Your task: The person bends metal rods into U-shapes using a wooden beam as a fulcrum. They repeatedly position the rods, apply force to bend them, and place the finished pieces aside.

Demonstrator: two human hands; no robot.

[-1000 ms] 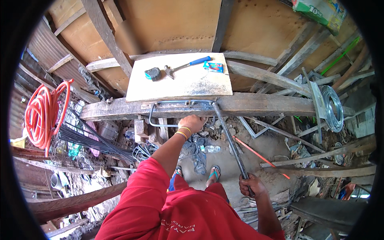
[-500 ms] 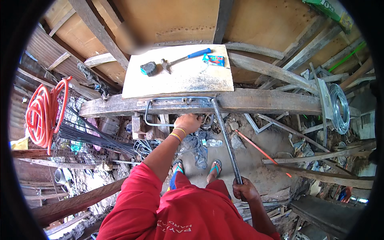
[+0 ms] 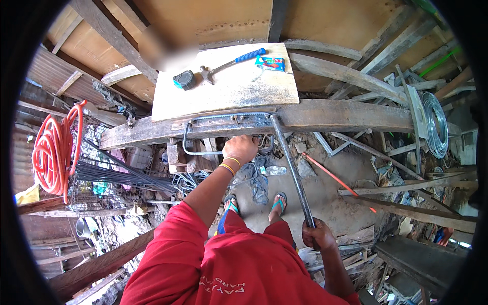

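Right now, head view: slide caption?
Left hand on a bent rod, right hand gripping a long bar, at a wooden beam.

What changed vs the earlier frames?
Mainly the view: board and beam sit higher in the picture. Nothing taken up or let go. Left hand stays on the bent rod, right hand on the dark bar; hammer, tape measure and packet stayed put.
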